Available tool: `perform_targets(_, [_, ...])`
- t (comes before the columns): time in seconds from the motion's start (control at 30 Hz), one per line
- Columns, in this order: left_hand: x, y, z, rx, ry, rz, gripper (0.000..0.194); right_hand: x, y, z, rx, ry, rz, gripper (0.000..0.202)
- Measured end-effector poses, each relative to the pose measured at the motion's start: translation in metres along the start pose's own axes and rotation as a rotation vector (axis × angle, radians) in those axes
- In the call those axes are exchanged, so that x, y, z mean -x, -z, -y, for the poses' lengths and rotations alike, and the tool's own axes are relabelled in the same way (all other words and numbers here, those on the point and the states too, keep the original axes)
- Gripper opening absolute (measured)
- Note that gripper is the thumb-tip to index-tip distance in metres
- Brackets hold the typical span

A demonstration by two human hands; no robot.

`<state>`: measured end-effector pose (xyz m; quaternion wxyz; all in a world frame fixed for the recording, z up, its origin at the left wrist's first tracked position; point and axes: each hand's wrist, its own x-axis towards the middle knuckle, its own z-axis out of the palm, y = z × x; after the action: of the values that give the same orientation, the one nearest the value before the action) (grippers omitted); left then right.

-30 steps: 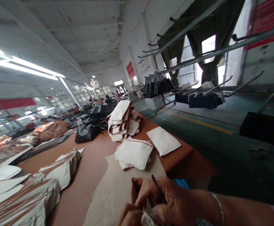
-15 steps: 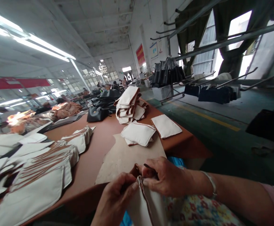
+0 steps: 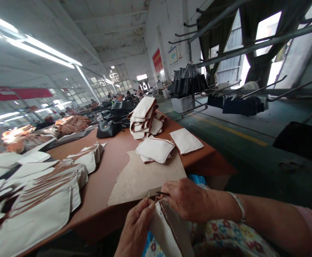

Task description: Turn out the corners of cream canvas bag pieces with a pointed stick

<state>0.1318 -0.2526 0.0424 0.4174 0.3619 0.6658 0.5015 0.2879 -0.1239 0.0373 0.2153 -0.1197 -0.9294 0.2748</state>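
Observation:
In front of the table's near edge, a cream fabric pouch piece (image 3: 164, 228) with brown edging hangs between my hands, its two sides spread apart below the top. My left hand (image 3: 137, 223) is closed, thumb and fingers pinching the piece's upper left edge. My right hand (image 3: 185, 200) is closed on its upper right side, close beside the left fingertips. A thin dark tool tip (image 3: 162, 193) pokes out from the right fingers; the rest of it is hidden in the hand, so its kind cannot be told.
Flat cream pieces (image 3: 155, 149) lie on a tan sheet (image 3: 134, 178) on the brown table (image 3: 113, 146). Behind them stand a folded stack (image 3: 145, 116) and black bags (image 3: 109, 127). Rows of cream pieces (image 3: 46, 210) cover the left side. A metal rack (image 3: 238, 53) stands right.
Both hands have drawn closer at the top edge of the piece. My left hand has shifted right, and the piece's sides now spread wider. The view has turned slightly.

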Motion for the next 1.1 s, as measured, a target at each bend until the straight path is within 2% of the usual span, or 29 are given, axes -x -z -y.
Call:
perform_targets(0.17, [-0.003,-0.003,0.004,0.143,0.069,0.059,0.033,-0.007,0.008,-0.001,-0.539,-0.223,0.096,0.010])
perform_targets(0.3, [-0.002,-0.006,-0.002,0.234,0.105,0.147,0.028,-0.006,0.006,-0.006,-0.607,-0.213,0.069,0.008])
perform_targets(0.43, [-0.003,-0.007,-0.005,0.312,0.158,0.165,0.024,-0.004,-0.001,-0.013,-0.689,-0.224,0.050,0.010])
perform_targets(0.57, [-0.008,-0.008,0.002,0.325,0.169,0.148,0.023,-0.004,-0.008,-0.018,-0.806,-0.273,0.071,0.011])
perform_targets(0.7, [-0.014,-0.010,0.008,0.106,0.090,0.100,0.029,-0.004,-0.006,-0.019,-0.848,-0.344,0.085,0.016])
perform_targets(0.83, [-0.013,-0.010,0.000,-0.293,-0.085,0.079,0.027,-0.008,-0.006,-0.020,-0.786,-0.278,0.096,0.026])
perform_targets(0.93, [-0.012,-0.010,-0.005,-0.517,-0.213,0.036,0.024,-0.011,-0.010,-0.021,-0.754,-0.323,0.115,0.023])
perform_targets(1.1, [-0.017,-0.011,0.001,-0.662,-0.350,-0.012,0.018,-0.013,-0.017,-0.023,-0.701,-0.442,0.067,0.015])
